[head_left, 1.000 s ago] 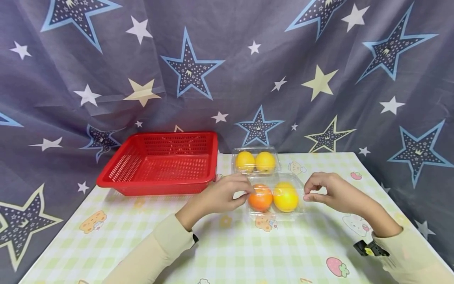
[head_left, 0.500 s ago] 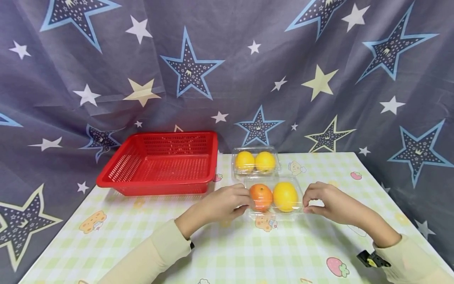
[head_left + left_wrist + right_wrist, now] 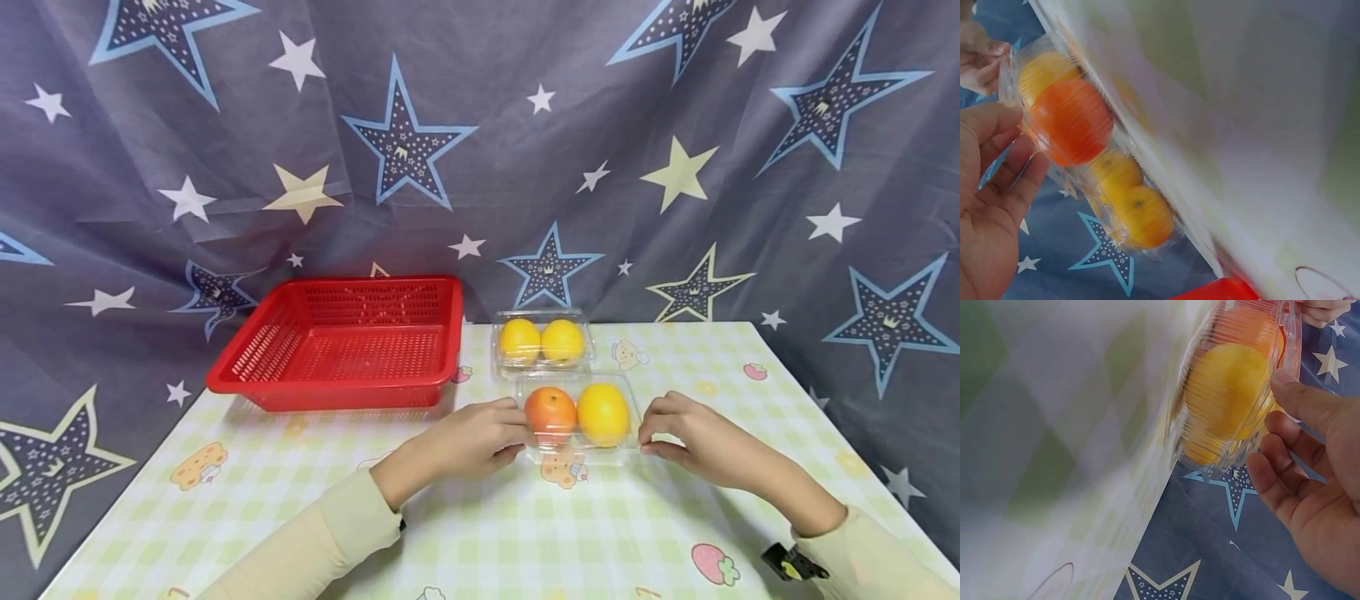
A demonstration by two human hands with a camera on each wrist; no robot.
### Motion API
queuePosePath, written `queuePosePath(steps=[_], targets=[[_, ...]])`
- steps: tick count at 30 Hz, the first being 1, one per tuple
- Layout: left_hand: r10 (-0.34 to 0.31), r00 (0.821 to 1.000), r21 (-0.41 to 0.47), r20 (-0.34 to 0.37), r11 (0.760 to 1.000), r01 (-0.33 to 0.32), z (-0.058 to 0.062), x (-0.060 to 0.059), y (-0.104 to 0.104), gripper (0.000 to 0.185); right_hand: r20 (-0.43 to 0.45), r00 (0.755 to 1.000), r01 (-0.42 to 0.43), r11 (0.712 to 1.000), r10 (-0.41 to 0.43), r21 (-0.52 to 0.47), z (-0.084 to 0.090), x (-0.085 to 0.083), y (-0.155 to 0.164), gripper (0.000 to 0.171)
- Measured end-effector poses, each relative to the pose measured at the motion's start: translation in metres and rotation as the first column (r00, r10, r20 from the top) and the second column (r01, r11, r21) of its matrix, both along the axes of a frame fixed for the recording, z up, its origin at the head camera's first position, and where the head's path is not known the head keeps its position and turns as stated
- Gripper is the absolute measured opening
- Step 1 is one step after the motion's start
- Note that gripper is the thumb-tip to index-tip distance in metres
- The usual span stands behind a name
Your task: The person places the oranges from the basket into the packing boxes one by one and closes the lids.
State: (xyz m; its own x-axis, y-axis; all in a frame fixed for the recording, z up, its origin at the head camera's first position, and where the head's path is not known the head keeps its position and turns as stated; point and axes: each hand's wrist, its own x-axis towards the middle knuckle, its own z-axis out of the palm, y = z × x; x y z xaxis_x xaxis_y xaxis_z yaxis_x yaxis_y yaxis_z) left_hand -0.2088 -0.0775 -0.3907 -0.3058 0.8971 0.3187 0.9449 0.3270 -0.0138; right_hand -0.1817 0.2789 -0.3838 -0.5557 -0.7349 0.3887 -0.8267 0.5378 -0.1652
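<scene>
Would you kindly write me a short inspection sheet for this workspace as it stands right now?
Surface: table under a green-checked cloth with cartoon prints.
Job's things: near clear clamshell box standing on the cloth, with one orange-red fruit and one yellow fruit inside.
Clutter: far clear clamshell box with two yellow fruits; red perforated basket at the table's back left, nothing seen in it.
Grippers: left hand pinches the near box's left end; right hand pinches its right end.
Cables: nothing seen.
Surroundings: grey star-printed curtain behind the table.
</scene>
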Motion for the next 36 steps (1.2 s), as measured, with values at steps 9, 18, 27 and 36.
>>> queuePosePath(steps=[9, 18, 27, 36], targets=[[0.014, 0.999, -0.021, -0.034, 1.000, -0.015, -0.005, -0.001, 0.002, 0.026, -0.013, 1.000, -0.008, 1.000, 0.008, 0.016, 0.001, -0.001, 0.000, 0.027], [-0.031, 0.975, -0.003, -0.222, 0.999, 0.032, -0.011, -0.002, 0.005, 0.022, -0.032, 0.999, 0.012, 0.999, -0.011, 0.051, -0.002, 0.000, -0.002, 0.028], [-0.030, 0.983, -0.014, -0.183, 1.000, 0.028, -0.006, -0.001, 0.005, 0.021, -0.120, 0.993, -0.009, 0.999, 0.015, 0.046, -0.005, 0.000, -0.003, 0.031], [-0.036, 0.986, -0.011, -0.160, 0.999, 0.034, -0.004, -0.002, 0.006, 0.021, -0.257, 0.964, -0.056, 0.997, 0.068, 0.052, -0.008, 0.000, -0.003, 0.034]])
